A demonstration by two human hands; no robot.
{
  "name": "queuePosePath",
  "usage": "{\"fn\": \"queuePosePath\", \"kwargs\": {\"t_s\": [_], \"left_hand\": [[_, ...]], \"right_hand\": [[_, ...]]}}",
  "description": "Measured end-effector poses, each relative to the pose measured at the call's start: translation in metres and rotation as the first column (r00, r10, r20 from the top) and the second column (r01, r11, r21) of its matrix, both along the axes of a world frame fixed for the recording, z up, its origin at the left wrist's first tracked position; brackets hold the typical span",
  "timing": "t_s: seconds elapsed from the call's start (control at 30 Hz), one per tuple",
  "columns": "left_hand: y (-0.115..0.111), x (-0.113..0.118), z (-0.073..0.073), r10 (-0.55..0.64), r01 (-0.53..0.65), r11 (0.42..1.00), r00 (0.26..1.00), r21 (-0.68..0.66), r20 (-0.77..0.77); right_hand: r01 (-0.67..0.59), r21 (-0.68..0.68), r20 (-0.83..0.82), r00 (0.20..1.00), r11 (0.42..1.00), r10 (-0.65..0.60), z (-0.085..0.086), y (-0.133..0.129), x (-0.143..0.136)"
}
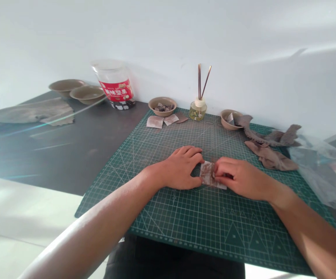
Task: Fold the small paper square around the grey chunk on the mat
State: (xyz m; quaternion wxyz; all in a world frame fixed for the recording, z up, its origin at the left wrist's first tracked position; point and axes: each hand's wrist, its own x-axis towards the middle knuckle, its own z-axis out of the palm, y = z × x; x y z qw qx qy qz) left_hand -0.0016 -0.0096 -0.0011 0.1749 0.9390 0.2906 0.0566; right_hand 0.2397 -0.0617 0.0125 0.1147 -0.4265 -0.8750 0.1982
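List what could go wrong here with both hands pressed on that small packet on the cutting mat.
1. The left hand and right hand pinch the small packet from both sides; it looks thin, so it might tear or spill.
2. The reed diffuser stands just beyond the hands; a reach forward could tip it onto the cutting mat.
3. Loose fabric scraps lie by the right forearm and could be swept aside.

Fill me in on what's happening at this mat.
A person has both hands on a small brownish packet lying on the green cutting mat. The left hand presses its left edge and the right hand pinches its right side. Similar flat packets lie by a bowl at the mat's far edge.
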Motion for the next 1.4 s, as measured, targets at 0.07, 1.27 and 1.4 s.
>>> {"fn": "queuePosePath", "kwargs": {"t_s": [0.07, 1.27, 1.4], "left_hand": [[0.0, 0.0, 0.0, -0.005, 0.005, 1.0, 1.0, -0.004, 0.003], [0.0, 0.001, -0.002, 0.012, -0.012, 1.0, 1.0, 0.003, 0.001], [0.0, 0.0, -0.002, 0.012, -0.012, 1.0, 1.0, 0.005, 0.009]], "right_hand": [[-0.048, -0.014, 0.007, 0.999, 0.999, 0.048, -0.001, -0.002, -0.005], [0.035, 0.043, 0.015, 0.999, 0.998, -0.036, -0.005, 0.002, 0.002], [0.011, 0.05, 0.014, 1.0, 0.999, -0.012, -0.003, 0.001, -0.003]]}}
